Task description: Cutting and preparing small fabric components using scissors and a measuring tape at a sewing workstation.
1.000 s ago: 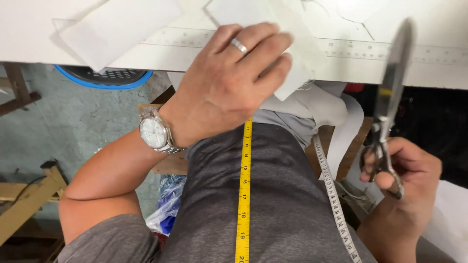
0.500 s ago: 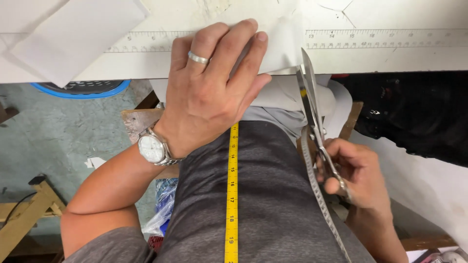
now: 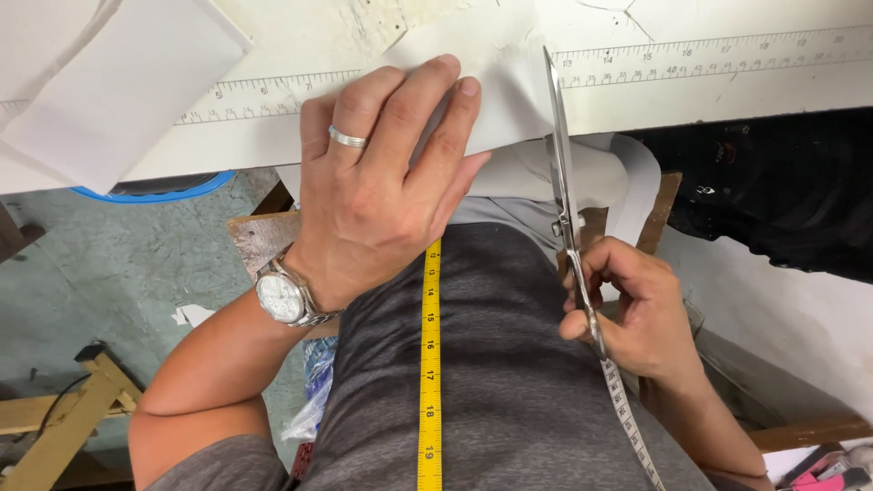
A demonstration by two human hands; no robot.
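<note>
The light is bright, soft and even, seemingly from overhead, and the white table (image 3: 727,100) comes close to washing out near the top edge. A faint shadow sits under the left hand (image 3: 382,182) on the white sheet (image 3: 509,91). The scissors (image 3: 564,182) catch a pale sheen along the blade. Focus is sharp on both hands; the floor (image 3: 118,264) below looks dimmer and slightly soft.

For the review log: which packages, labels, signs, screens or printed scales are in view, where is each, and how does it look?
No packages, signs or screens.
Ruler strip: along the table's near edge, long, pale, with dark markings.
Tape measure: hanging down the grey shirt; one yellow strand, one white strand by the right hand.
Wristwatch: on the left hand's wrist, round, silver, pale dial.
</note>
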